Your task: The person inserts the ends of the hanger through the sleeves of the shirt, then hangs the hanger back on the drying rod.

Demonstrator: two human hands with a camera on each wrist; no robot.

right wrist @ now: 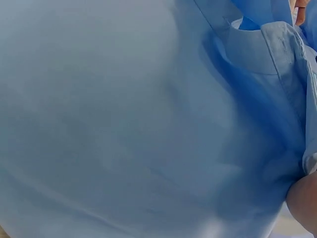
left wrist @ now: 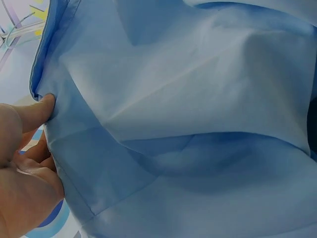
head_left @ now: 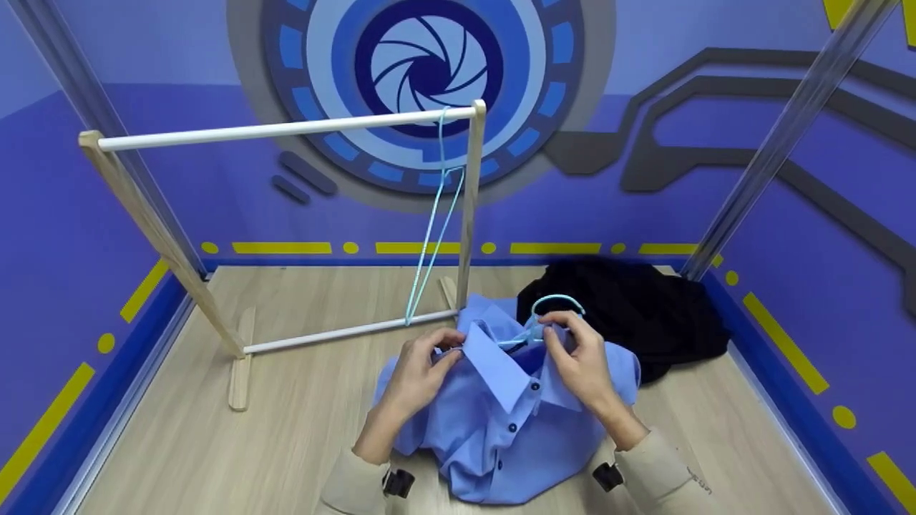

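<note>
A light blue buttoned shirt lies bunched on the table, its collar facing up. My left hand pinches the cloth beside the left side of the collar; the left wrist view shows the thumb on the fabric edge. A pale turquoise hanger stands in the neck opening, hook upward, its lower part hidden inside the shirt. With thumb and index finger my right hand pinches the hanger near the base of its hook, though the exact contact is partly covered. Shirt cloth fills most of the right wrist view.
At the left stands a wooden rack with a white top rail and a lower rail. Another turquoise hanger hangs at the rack's right end. Black cloth lies behind the shirt at right. Blue walls enclose the table.
</note>
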